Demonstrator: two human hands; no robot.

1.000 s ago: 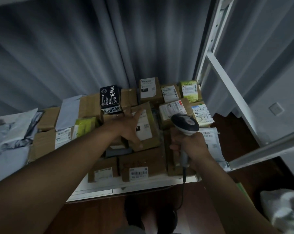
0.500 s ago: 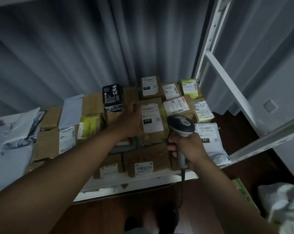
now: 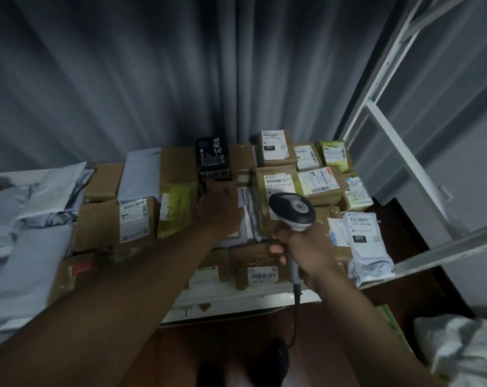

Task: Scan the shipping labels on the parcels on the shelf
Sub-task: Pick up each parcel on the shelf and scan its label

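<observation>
Nearest the camera, the scanner (image 3: 292,212) is gripped in the right hand (image 3: 306,247), the fingers wrapped tightly round its grey handle, with the cable hanging below the fist. The scanner's long axis is judged to run up from the handle and away from the person, and the dark head is tipped forward and down, so that its window appears to be aimed at the brown parcel (image 3: 278,188) just beyond the fingertips, whose white label (image 3: 278,182) is partly hidden by the head. No beam can be seen on any label, so it cannot be told which parcels have been read already; the task is judged to be under way, with many labels probably left. To the left of the right-hand fingers, a little farther off, the left hand (image 3: 220,205) is laid on the pile beside that parcel; it is blurred, and whether its fingers are curled round anything cannot be told. Just past its fingers a black box (image 3: 213,157) is stood upright. Farther back and to the right, several labelled cartons are packed along the shelf (image 3: 236,303), and a white mailer bag (image 3: 368,247) is laid right of the scanner hand.
</observation>
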